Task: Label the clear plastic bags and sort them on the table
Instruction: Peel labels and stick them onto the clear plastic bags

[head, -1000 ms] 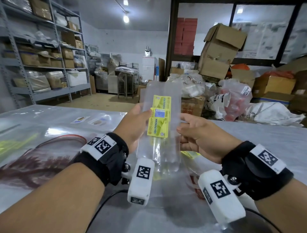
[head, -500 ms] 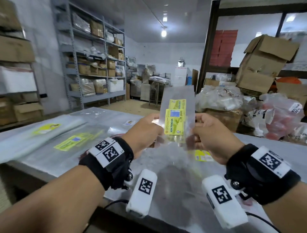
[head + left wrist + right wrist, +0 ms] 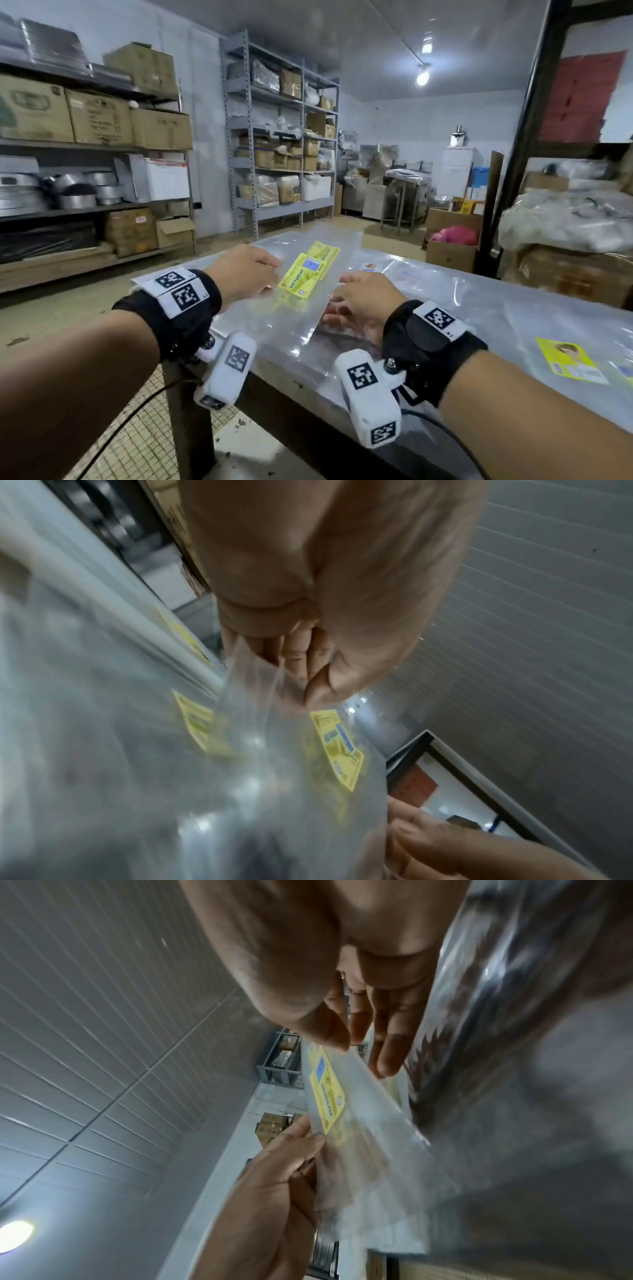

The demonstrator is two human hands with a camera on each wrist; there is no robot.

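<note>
The left hand (image 3: 245,272) pinches the left edge of a clear bag (image 3: 301,308), thumb pressed against curled fingers (image 3: 298,653) through the film. The bag hangs low over the table (image 3: 513,329), tilted, its yellow label (image 3: 301,277) facing up (a second yellow label shows just behind). The right hand (image 3: 363,301) pinches the bag's right edge between thumb and forefinger, the other fingers (image 3: 390,1047) nearly straight. Bare table surface lies to the right, up to a yellow sticker (image 3: 568,363).
</note>
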